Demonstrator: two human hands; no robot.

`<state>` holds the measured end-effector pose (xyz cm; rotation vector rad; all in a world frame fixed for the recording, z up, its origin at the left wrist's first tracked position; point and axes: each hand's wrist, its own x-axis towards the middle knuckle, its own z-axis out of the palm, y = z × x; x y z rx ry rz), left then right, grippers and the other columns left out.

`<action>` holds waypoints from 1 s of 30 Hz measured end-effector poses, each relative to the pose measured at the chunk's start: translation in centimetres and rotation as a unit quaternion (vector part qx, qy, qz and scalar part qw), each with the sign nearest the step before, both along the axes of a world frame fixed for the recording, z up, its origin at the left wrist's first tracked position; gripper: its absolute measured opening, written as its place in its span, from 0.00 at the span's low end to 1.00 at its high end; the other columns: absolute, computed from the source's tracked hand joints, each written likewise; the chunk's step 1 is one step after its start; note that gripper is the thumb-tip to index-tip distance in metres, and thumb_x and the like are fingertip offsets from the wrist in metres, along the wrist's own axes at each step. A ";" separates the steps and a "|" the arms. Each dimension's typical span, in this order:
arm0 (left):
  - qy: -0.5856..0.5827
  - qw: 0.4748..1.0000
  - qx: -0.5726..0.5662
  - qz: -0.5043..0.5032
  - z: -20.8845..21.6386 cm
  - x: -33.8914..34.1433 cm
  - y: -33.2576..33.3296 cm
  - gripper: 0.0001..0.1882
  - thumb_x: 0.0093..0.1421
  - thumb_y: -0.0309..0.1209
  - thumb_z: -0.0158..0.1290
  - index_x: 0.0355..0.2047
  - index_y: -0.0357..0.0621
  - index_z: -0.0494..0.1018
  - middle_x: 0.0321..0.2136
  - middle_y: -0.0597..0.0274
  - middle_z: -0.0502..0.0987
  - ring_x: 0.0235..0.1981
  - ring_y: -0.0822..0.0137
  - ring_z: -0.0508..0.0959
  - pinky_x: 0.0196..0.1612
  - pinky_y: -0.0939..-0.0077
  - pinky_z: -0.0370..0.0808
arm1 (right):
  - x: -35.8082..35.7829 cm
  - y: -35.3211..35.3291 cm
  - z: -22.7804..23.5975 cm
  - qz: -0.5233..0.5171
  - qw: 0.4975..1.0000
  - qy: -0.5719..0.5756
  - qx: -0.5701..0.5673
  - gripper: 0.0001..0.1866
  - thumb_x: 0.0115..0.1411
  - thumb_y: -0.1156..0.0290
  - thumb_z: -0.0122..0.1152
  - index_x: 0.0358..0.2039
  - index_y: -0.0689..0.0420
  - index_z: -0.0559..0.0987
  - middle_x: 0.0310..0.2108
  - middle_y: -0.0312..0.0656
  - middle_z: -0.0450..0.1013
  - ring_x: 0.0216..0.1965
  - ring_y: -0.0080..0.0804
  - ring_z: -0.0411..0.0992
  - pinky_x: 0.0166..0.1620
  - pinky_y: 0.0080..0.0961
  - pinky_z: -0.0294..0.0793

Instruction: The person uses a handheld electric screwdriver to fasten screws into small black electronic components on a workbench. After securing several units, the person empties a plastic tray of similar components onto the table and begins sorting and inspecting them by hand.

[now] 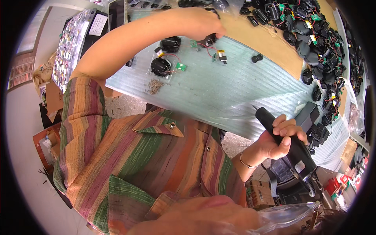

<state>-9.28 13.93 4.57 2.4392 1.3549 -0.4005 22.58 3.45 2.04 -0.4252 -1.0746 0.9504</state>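
My right hand (279, 139) is wrapped around a black electric screwdriver (301, 154), its thin bit pointing up and left over the table edge. My left arm reaches across the bench, and its hand (205, 25) is closed on a black plastic housing (210, 39); most of its fingers are hidden. Red wires link that housing to a green circuit board (194, 44) and a small battery (221, 55). Nearer me lie two more black housings, an upper one (170, 44) and a lower one (160, 66), the lower wired to another green board (181, 66).
A small pile of screws (155, 86) lies near the table's front edge. One small black part (257, 58) sits alone on the foam-covered table (219, 88). At the right, many black housings with boards are heaped (309, 51) beside brown cardboard (274, 47).
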 end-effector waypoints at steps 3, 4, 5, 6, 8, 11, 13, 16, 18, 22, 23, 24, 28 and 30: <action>-0.131 0.988 0.076 -0.026 -1.0 -1.9 -1.6 0.19 0.49 0.23 0.57 0.43 0.47 0.70 0.39 0.60 0.74 0.42 0.56 0.77 0.41 0.63 0.75 | -1.7 -0.6 0.3 0.030 0.999 0.015 -0.003 0.18 0.55 0.71 0.63 0.46 0.54 0.71 0.18 0.35 0.64 0.18 0.23 0.59 0.21 0.21 0.60; -0.151 0.983 0.102 -0.011 -1.1 -2.3 -1.8 0.18 0.49 0.23 0.57 0.42 0.47 0.70 0.39 0.60 0.73 0.41 0.56 0.77 0.40 0.62 0.75 | -2.3 -0.9 0.6 0.033 0.999 0.017 -0.002 0.19 0.54 0.71 0.63 0.46 0.54 0.71 0.18 0.35 0.64 0.18 0.23 0.59 0.21 0.21 0.60; -0.170 0.977 0.128 0.004 -1.1 -2.5 -2.0 0.17 0.49 0.23 0.57 0.41 0.46 0.70 0.39 0.61 0.72 0.40 0.56 0.77 0.39 0.62 0.75 | -2.8 -1.3 0.8 0.037 0.999 0.020 -0.002 0.19 0.54 0.71 0.63 0.46 0.54 0.71 0.18 0.35 0.64 0.18 0.23 0.59 0.21 0.21 0.60; -0.191 0.969 0.153 0.021 -0.8 -2.3 -2.4 0.17 0.49 0.23 0.57 0.40 0.46 0.70 0.39 0.61 0.71 0.38 0.56 0.77 0.38 0.62 0.75 | -3.3 -1.7 1.0 0.042 0.999 0.020 -0.002 0.19 0.54 0.71 0.63 0.47 0.54 0.71 0.18 0.35 0.64 0.17 0.23 0.59 0.21 0.22 0.60; -0.234 0.929 0.288 0.013 0.3 -2.1 -3.2 0.15 0.49 0.25 0.57 0.38 0.45 0.70 0.34 0.59 0.72 0.33 0.55 0.77 0.36 0.62 0.75 | -4.0 -2.4 1.4 0.055 0.998 0.026 0.002 0.19 0.54 0.71 0.63 0.47 0.54 0.71 0.18 0.35 0.63 0.17 0.23 0.59 0.21 0.22 0.61; -0.349 0.902 0.235 0.096 2.5 -0.4 -5.1 0.12 0.55 0.27 0.54 0.41 0.41 0.72 0.37 0.54 0.75 0.40 0.56 0.77 0.44 0.66 0.74 | -5.0 -3.2 1.6 0.111 0.993 0.046 0.004 0.19 0.54 0.71 0.63 0.47 0.54 0.71 0.19 0.35 0.63 0.18 0.24 0.61 0.22 0.22 0.62; -0.480 0.839 0.249 0.066 0.2 1.0 -5.7 0.16 0.48 0.26 0.58 0.38 0.45 0.70 0.32 0.57 0.72 0.33 0.55 0.77 0.36 0.63 0.75 | -5.9 -3.5 1.9 0.171 0.983 0.066 0.002 0.19 0.54 0.71 0.62 0.46 0.54 0.71 0.21 0.35 0.64 0.19 0.24 0.62 0.22 0.23 0.62; -0.475 0.858 0.191 0.036 -2.7 3.6 -9.1 0.16 0.49 0.25 0.55 0.40 0.44 0.69 0.35 0.56 0.72 0.35 0.53 0.76 0.37 0.63 0.75 | -7.6 -4.2 2.5 0.224 0.973 0.050 0.009 0.18 0.54 0.71 0.62 0.46 0.54 0.71 0.22 0.36 0.65 0.21 0.25 0.64 0.23 0.23 0.64; -0.459 0.871 0.164 0.063 -4.4 4.3 -11.7 0.16 0.50 0.25 0.55 0.41 0.44 0.69 0.36 0.56 0.72 0.36 0.53 0.76 0.37 0.62 0.75 | -8.4 -4.5 2.9 0.255 0.966 0.036 0.015 0.18 0.54 0.72 0.62 0.45 0.54 0.70 0.23 0.36 0.66 0.21 0.25 0.65 0.23 0.24 0.65; -0.434 0.866 0.229 0.096 -7.7 5.4 -15.1 0.18 0.50 0.28 0.56 0.42 0.44 0.69 0.36 0.58 0.72 0.37 0.55 0.76 0.39 0.61 0.74 | -9.5 -4.6 2.9 0.273 0.961 0.032 0.011 0.18 0.54 0.71 0.61 0.46 0.53 0.70 0.24 0.37 0.66 0.22 0.25 0.65 0.24 0.24 0.65; -0.406 0.866 0.274 0.099 -8.2 5.5 -15.6 0.21 0.49 0.31 0.58 0.44 0.45 0.69 0.39 0.61 0.73 0.40 0.58 0.75 0.42 0.61 0.73 | -9.7 -4.5 2.8 0.266 0.963 0.032 0.009 0.18 0.54 0.71 0.61 0.46 0.53 0.70 0.24 0.37 0.66 0.22 0.25 0.65 0.24 0.23 0.65; -0.407 0.862 0.278 0.121 -8.3 5.5 -16.1 0.23 0.48 0.31 0.59 0.46 0.45 0.69 0.41 0.61 0.73 0.42 0.58 0.74 0.44 0.62 0.72 | -10.0 -4.4 2.6 0.261 0.965 0.034 0.005 0.19 0.54 0.71 0.61 0.46 0.53 0.70 0.24 0.36 0.66 0.22 0.25 0.65 0.24 0.23 0.65; -0.420 0.837 0.297 0.189 -7.7 4.9 -18.3 0.27 0.46 0.31 0.62 0.48 0.44 0.70 0.47 0.62 0.73 0.46 0.60 0.72 0.49 0.65 0.69 | -11.5 -4.1 2.7 0.221 0.974 0.051 -0.005 0.19 0.54 0.70 0.60 0.47 0.53 0.70 0.23 0.35 0.65 0.20 0.23 0.61 0.23 0.22 0.62; -0.418 0.831 0.309 0.198 -7.2 2.9 -20.3 0.27 0.45 0.32 0.64 0.47 0.45 0.71 0.48 0.62 0.73 0.48 0.60 0.71 0.50 0.66 0.68 | -12.1 -3.9 2.4 0.210 0.977 0.036 -0.020 0.20 0.54 0.70 0.59 0.48 0.53 0.70 0.21 0.34 0.64 0.20 0.23 0.60 0.23 0.23 0.60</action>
